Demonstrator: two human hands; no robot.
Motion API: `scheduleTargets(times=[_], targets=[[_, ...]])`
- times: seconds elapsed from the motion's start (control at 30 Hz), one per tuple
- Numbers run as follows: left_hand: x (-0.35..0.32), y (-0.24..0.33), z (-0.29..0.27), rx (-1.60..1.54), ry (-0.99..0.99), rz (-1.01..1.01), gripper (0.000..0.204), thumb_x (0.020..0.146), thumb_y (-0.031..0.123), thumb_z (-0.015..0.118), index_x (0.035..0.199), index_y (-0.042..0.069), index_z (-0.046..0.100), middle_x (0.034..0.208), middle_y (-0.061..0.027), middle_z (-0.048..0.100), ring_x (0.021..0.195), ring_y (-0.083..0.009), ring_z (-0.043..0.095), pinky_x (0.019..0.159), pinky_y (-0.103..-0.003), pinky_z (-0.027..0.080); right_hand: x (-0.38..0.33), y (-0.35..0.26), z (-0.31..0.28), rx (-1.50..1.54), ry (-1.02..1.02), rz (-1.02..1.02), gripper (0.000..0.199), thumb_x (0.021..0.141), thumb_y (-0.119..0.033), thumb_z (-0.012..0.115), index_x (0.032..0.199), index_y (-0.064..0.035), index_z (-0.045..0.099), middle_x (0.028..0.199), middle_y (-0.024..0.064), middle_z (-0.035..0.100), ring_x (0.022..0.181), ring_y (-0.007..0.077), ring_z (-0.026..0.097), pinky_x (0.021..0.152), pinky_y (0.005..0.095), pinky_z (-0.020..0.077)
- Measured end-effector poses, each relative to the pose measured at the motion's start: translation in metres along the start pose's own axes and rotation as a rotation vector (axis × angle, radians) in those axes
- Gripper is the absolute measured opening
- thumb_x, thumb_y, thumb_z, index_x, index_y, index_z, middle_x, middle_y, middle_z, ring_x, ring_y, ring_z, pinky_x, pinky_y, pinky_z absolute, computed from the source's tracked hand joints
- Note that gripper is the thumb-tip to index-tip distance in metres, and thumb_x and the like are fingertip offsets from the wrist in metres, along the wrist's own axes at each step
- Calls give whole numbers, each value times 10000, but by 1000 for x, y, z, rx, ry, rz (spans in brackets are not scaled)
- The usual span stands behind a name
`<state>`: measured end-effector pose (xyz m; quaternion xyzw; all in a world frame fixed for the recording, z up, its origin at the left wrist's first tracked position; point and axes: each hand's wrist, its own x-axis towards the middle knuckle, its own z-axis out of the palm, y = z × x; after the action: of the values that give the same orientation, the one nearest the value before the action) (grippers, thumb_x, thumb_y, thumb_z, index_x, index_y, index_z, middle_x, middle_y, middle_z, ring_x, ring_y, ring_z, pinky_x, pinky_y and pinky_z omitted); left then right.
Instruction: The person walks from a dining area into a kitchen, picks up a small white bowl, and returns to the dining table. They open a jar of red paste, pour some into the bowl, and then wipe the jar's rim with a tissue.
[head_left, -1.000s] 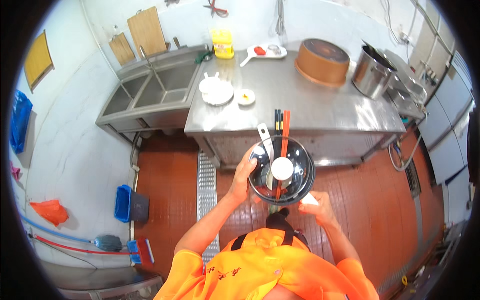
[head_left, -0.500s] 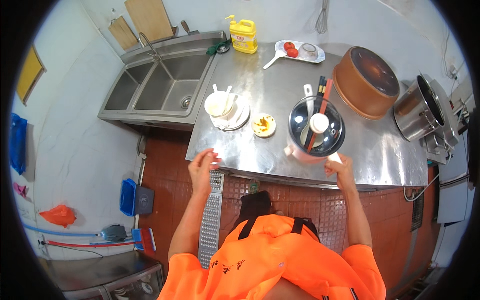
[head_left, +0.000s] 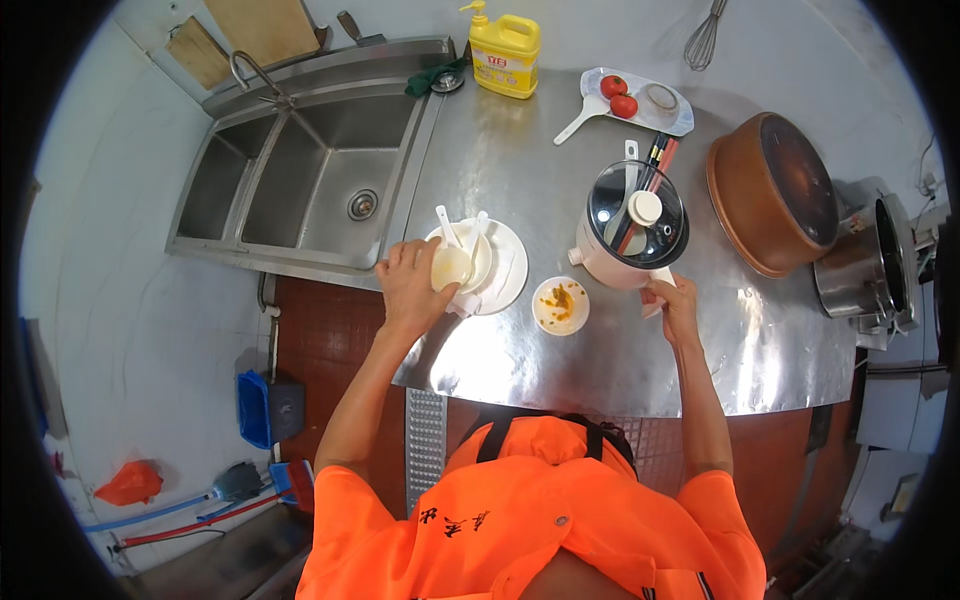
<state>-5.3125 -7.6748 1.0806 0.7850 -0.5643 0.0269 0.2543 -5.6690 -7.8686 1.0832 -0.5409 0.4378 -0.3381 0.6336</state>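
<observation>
Small bowl (head_left: pixel 453 270), left of the scrap dish (head_left: pixel 543 317) | our left hand (head_left: pixel 408 295) grips its rim between thumb and fingers; we do best holding it level, clear of the spoons (head_left: pixel 447 229) | looks whitish, yellowish inside | right of the dish, our right hand (head_left: pixel 677 305) grips the pot (head_left: pixel 605 268) by its handle

Orange short-sleeved shirt (head_left: pixel 530 500), black lettering (head_left: pixel 453 525), dark straps (head_left: pixel 494 440).

Lighting bright. White glare along front of steel surface (head_left: pixel 620 375); small highlights on glass lid (head_left: pixel 663 232). Fisheye distortion bends edges; rim vignetted black.
</observation>
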Motion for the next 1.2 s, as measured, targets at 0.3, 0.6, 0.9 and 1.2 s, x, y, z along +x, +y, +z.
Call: scheduleTargets(times=[0.3, 0.6, 0.9, 1.2], targets=[[27, -3, 10, 98, -233, 15, 636, 597, 311, 795, 1167, 126, 581, 1073, -78, 589, 1042, -246, 476, 832, -433, 304, 42, 23, 31, 20, -27, 12, 151, 752, -114, 627, 777, 34, 631, 664, 78, 608, 582, 137, 563, 553, 255, 417], [34, -6, 19, 84, -287, 25, 574, 594, 296, 788, 1113, 117, 621, 994, -91, 634, 1007, -241, 499, 822, -425, 305, 54, 31, 39, -6, -19, 27, 163, 758, -123, 635, 821, 27, 650, 689, 75, 626, 617, 138, 582, 589, 254, 431], [37, -20, 0, -406, -99, -142, 552, 617, 177, 780, 1143, 124, 624, 991, -86, 658, 942, -229, 565, 824, -350, 409, 44, 25, 37, -104, -79, 39, 277, 876, -255, 636, 881, 21, 661, 763, 69, 649, 694, 129, 594, 644, 268, 445], [21, -15, -14, -1909, -193, -440, 681, 855, 277, 626, 1419, 49, 320, 1290, -149, 507, 1195, -308, 505, 891, -411, 438, 29, 17, 15, -429, 108, -169, 290, 877, -261, 640, 1000, 2, 657, 847, 84, 672, 787, 157, 616, 712, 260, 448]])
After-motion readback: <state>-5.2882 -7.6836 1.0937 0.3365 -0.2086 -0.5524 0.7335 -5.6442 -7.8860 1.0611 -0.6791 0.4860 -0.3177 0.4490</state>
